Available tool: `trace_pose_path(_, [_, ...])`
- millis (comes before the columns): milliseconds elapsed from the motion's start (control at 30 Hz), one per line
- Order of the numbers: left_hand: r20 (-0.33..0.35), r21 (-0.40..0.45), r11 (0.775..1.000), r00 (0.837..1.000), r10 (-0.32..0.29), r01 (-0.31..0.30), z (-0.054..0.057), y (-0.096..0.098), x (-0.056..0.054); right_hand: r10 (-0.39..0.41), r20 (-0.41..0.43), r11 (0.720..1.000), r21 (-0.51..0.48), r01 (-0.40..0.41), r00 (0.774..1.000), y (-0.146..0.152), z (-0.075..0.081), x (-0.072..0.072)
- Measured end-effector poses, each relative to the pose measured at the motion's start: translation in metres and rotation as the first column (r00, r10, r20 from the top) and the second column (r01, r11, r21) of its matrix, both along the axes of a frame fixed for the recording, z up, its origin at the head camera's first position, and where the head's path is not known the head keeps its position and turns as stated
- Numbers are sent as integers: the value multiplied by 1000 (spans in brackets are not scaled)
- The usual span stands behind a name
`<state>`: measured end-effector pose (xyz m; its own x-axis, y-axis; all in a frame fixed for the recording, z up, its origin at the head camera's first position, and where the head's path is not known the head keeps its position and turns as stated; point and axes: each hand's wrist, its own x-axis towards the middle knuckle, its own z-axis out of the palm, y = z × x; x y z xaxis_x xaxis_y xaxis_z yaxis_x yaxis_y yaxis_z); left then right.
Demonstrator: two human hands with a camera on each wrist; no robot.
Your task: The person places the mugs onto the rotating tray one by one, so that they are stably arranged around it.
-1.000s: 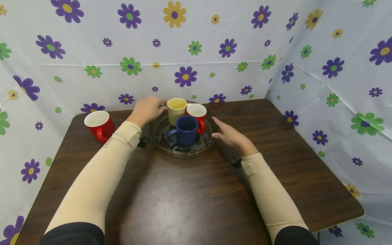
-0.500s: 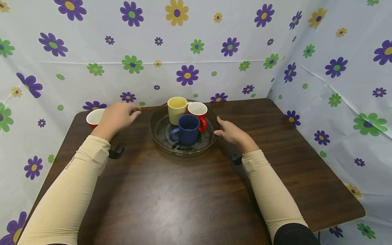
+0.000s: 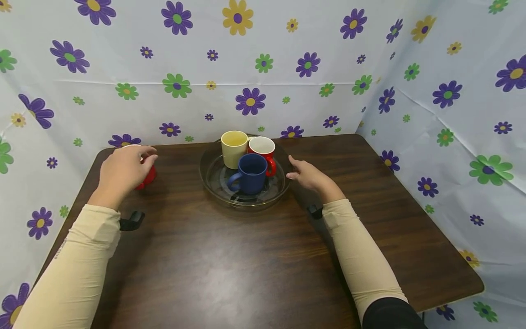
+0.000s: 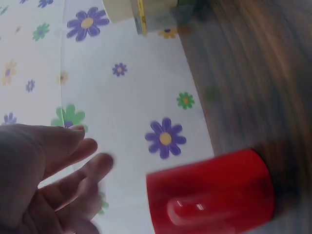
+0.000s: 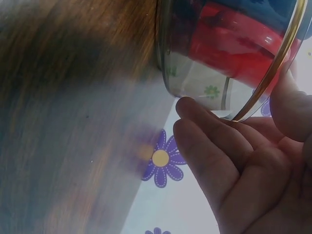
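Note:
In the head view my left hand (image 3: 127, 170) is over a red mug (image 3: 148, 179) at the table's left, covering much of it. The left wrist view shows that red mug (image 4: 209, 192) apart from the loosely bent fingers (image 4: 100, 168), which hold nothing. A clear glass bowl (image 3: 213, 194) stands at the back middle. It bears a yellow mug (image 3: 233, 153), a blue mug (image 3: 252, 176) and a second red mug (image 3: 263, 146), white inside. My right hand (image 3: 312, 178) holds the bowl's right side, thumb at the gold-looking rim (image 5: 273, 73) and fingers (image 5: 209, 156) along the outer wall.
The dark wooden table (image 3: 230, 265) runs up to a white flowered cloth (image 3: 189, 50) behind and on both sides. A black wrist camera mount (image 3: 132, 221) sits by the left wrist, another mount (image 3: 315, 211) by the right.
My left hand has left the yellow mug's side and moved left to the lone red mug. My right hand has come in against the bowl's rim. The mugs in the bowl have stayed put.

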<state>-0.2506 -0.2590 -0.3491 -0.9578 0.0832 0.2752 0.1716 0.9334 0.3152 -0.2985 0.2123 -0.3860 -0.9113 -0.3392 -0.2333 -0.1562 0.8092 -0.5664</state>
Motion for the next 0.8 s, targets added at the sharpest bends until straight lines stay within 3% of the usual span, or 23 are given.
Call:
trace_pose_path(133, [16,50,991,992,123,-123,-1,-16,7,-13,0,1000,-9,13,1000,-1,1,-3])
trace_pose_path(233, [67,68,972,973,222,-226,-3,-28,12,-10,2,1000,-15,10,1000,-1,3,-5])
trace_pose_path(300, [112,63,964,961,251,-259,-4,-32,16,-7,-1,1000,-15,7,1000,0,3,-6])
trace_pose_path(567, [270,29,964,931,246,-264,-18,-33,24,4,-9,1000,-27,-4,1000,3,2,-9])
trace_pose_path(800, [304,48,958,918,256,-283,-33,-34,24,12,14,999,-34,-12,1000,2,0,-9])
